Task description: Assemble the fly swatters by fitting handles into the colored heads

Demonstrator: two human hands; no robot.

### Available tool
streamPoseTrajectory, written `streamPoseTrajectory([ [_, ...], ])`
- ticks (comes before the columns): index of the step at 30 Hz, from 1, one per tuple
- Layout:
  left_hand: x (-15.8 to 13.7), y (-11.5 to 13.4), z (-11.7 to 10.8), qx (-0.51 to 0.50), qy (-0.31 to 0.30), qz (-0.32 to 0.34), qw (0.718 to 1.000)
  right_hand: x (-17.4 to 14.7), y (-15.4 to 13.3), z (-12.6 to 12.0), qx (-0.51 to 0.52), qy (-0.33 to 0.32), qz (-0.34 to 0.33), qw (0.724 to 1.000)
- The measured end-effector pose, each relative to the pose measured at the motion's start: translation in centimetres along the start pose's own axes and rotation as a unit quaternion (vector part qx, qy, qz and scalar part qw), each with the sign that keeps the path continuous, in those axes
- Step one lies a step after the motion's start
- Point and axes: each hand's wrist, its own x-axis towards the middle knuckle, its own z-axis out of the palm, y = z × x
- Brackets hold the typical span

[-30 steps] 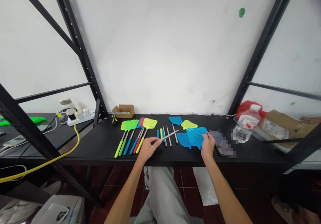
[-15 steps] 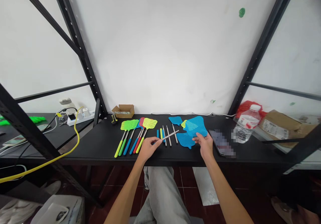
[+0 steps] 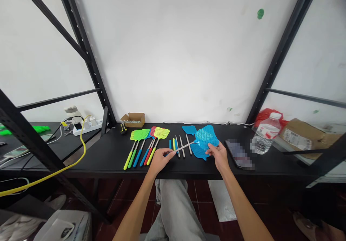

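Between thumb and fingers, my left hand (image 3: 162,159) pinches a thin metal rod (image 3: 186,146) that slants up to the right. The rod's far end meets the neck of a blue fly swatter head (image 3: 207,134); whether it is inside the neck I cannot tell. My right hand (image 3: 218,154) is closed on the lower right edge of that head. Under it lies another blue swatter head (image 3: 199,152), partly covered. A smaller-looking blue head (image 3: 189,129) rests behind. Several loose metal rods (image 3: 181,147) and coloured handle grips (image 3: 174,144) lie between my hands.
Several whole fly swatters (image 3: 140,149) lie side by side at left on the black table (image 3: 108,158). Behind them stand an open cardboard box (image 3: 133,120) and a tape measure (image 3: 123,128). At right are a phone (image 3: 239,154), a water bottle (image 3: 266,133) and a carton (image 3: 305,134).
My right hand has brought the blue swatter head left, so its neck now meets the rod's tip. The yellow head behind is now covered. My left hand has barely moved.
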Motion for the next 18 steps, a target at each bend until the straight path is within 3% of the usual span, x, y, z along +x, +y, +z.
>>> streamPoseTrajectory([
  [18, 0.05, -0.18, -0.04, -0.007, -0.007, -0.003, 1.000, -0.08, -0.16, 0.00, -0.018, -0.024, 0.000, 1.000],
])
